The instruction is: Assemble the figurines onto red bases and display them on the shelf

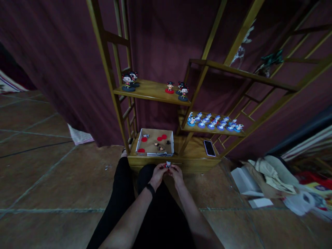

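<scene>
A: And the whole back of the view is filled by a dark red curtain (158, 45), with a wooden shelf unit (153, 91) set in front of it!

B: On its lowest board an open box (148, 146) is placed. Just before that box, two hands are brought together, left hand (157, 174) and right hand (177, 173), fingertips clamped on one tiny thing.

A: A phone (209, 148) is laid on the same board, over to the right. And the progress?

B: Plenty seems done! On the right-hand shelf, blue figures (211, 124) are lined up in two rows. On the higher left one, dark-based figures (127, 81) are set in pairs, one pair towards either end, and a single red-based figure (170, 87) is stood beside the right pair.

A: So only one red base is seen up there?

B: Just one, so the red-based set looks barely begun. Inside the box, a few small loose pieces (161, 148) are scattered, and four red discs (144, 139) are left lying flat, apparently unused.

A: And the piece being handled?

B: A tiny pale figure (168, 164), pinched between both hands, with red showing against it! Whether the two are joined cannot be told; it has not been shelved yet.
</scene>
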